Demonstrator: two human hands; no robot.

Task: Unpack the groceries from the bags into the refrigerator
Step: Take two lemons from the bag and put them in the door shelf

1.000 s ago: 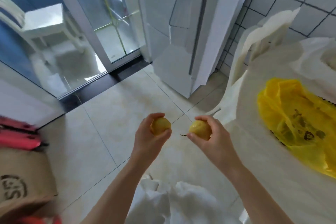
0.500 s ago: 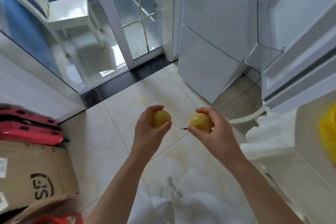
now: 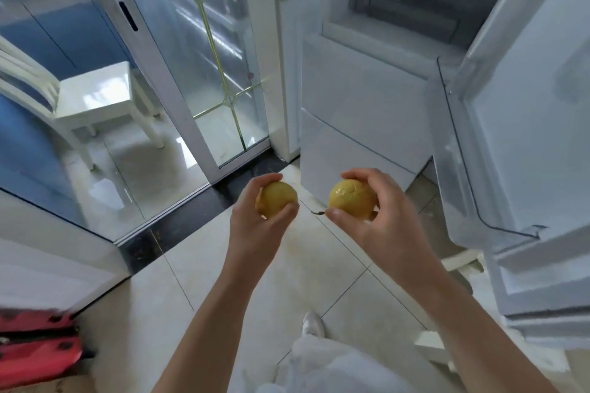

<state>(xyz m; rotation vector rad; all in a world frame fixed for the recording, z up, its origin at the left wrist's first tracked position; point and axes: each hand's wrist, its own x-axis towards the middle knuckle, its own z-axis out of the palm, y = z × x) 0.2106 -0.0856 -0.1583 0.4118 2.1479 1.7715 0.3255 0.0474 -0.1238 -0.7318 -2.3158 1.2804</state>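
My left hand (image 3: 258, 226) grips a yellow round fruit (image 3: 278, 202) at mid-frame. Beside it, my right hand (image 3: 376, 226) holds a second yellow fruit (image 3: 349, 198) with a short dark stem pointing left. Both are held above the tiled floor in front of the white refrigerator (image 3: 360, 112), whose upper compartment stands open. The refrigerator's open door (image 3: 523, 143) swings out at the right, with a clear door shelf (image 3: 459, 175) on its inner side. No grocery bag is in view.
A sliding glass door (image 3: 198, 67) stands at the left, with a white chair (image 3: 92, 102) behind it. Red objects (image 3: 38, 351) lie at the lower left on the floor. My white-trousered leg and shoe (image 3: 313, 325) are below my hands.
The view has swung up and left, away from the white bag with the yellow bag inside. The open refrigerator now fills the upper right. Both hands keep holding the fruits.
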